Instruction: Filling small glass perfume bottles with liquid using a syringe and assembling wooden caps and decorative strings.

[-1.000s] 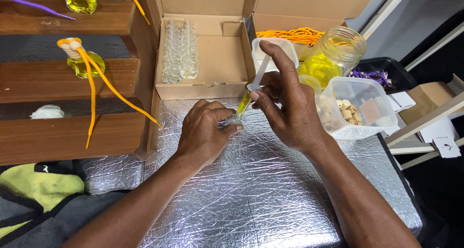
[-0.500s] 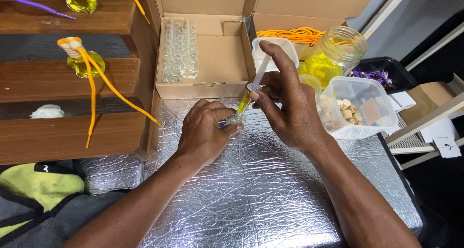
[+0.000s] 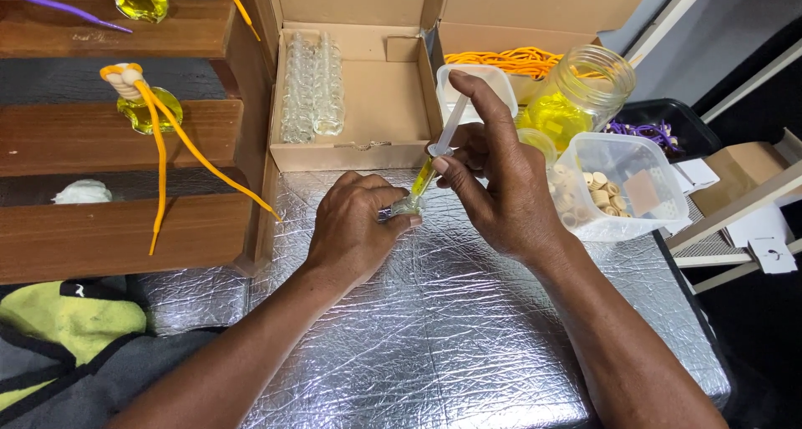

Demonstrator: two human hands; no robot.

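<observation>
My right hand (image 3: 501,187) holds a syringe (image 3: 435,155) part-filled with yellow liquid, fingers round the barrel and the forefinger on top of the raised plunger. Its tip points down into a small clear glass bottle (image 3: 404,207), which my left hand (image 3: 355,224) pinches against the silver foil table cover (image 3: 451,329). Both hands meet near the front edge of an open cardboard box (image 3: 359,86) holding rows of empty small glass bottles (image 3: 312,86).
A glass jar of yellow liquid (image 3: 581,99), a clear tub of small corks (image 3: 614,187) and orange cords (image 3: 505,61) stand at the right. Wooden steps (image 3: 117,137) at the left carry filled bottles with orange and purple cords. A green and grey cloth (image 3: 67,337) lies bottom left.
</observation>
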